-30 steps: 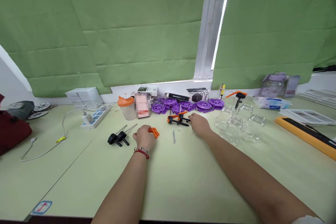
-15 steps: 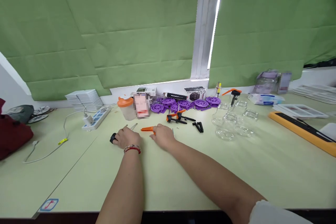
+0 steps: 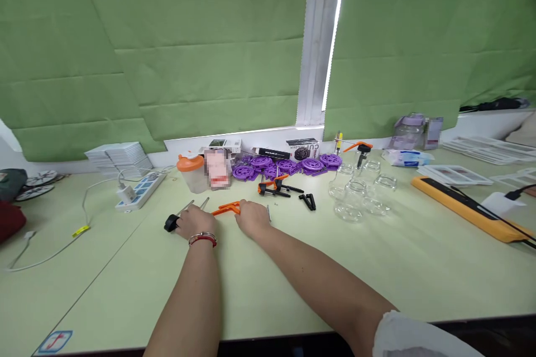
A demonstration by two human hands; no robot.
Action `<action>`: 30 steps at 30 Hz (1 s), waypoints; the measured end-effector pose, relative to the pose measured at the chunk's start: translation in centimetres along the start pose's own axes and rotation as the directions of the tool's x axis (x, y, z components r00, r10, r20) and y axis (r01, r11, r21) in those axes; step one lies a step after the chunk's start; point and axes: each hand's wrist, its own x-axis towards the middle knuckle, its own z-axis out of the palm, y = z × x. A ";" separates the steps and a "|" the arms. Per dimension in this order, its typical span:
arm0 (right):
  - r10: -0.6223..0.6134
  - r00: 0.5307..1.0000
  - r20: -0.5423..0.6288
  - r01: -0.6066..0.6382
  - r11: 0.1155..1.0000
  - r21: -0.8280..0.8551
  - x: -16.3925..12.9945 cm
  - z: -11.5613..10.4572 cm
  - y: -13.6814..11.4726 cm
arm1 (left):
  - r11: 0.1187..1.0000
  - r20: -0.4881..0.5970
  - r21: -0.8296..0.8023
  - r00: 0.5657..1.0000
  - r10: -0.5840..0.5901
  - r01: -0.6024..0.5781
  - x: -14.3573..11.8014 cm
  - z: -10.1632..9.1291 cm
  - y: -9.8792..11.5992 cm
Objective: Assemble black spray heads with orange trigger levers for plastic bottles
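My left hand (image 3: 196, 224) is closed around a black knob-like part (image 3: 171, 223) with two thin metal rods pointing away across the table. Its fingertips are partly hidden. Just to the right, my right hand (image 3: 253, 218) is closed on an orange plastic piece with two long lever-like arms (image 3: 227, 208). A short metal rod (image 3: 269, 213) lies right beside that hand. Beyond it lie black and orange clamp-like parts (image 3: 274, 188) and a pair of small black pieces (image 3: 308, 201).
Purple wheel-shaped parts (image 3: 288, 167) lie along the back. An orange-lidded cup (image 3: 193, 174) and a white power strip (image 3: 142, 192) stand left. Clear glass containers (image 3: 349, 201) and an orange-and-black bar-shaped case (image 3: 464, 209) are on the right.
The view has turned slightly right. The orange piece's two arms now show spread apart, where they looked close together before. Both hands keep their hold.
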 end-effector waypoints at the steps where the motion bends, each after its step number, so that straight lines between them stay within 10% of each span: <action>1: -0.001 1.000 -0.002 0.001 1.000 0.004 0.1 0.0 -0.1 | 1.000 -0.008 -0.003 1.000 0.004 -0.004 -0.1 -0.1 0.0; 11: -0.011 1.000 -0.019 0.011 1.000 0.004 -0.3 -0.5 -0.2 | 0.998 0.019 -0.026 0.998 0.057 -0.057 0.0 -0.1 -0.1; 16: 0.005 0.987 -0.161 0.042 0.957 0.287 -1.1 -2.9 1.9 | 0.995 -0.046 -0.048 0.995 0.084 -0.086 -0.2 -0.7 0.4; 19: 0.067 0.990 -0.122 0.028 0.765 0.644 -1.7 -4.6 4.7 | 0.956 -0.174 -0.186 0.965 0.195 -0.227 -0.7 -0.9 1.0; 23: 0.164 0.987 -0.004 -0.047 0.308 0.950 -2.9 -7.1 8.9 | 0.697 -0.274 -0.434 0.820 0.502 -0.571 -2.3 -0.3 2.4; 30: 0.313 0.950 -0.001 -0.004 0.016 1.000 -5.1 -8.7 14.4 | 0.411 -0.202 -0.628 0.649 0.734 -0.660 -6.1 0.4 4.5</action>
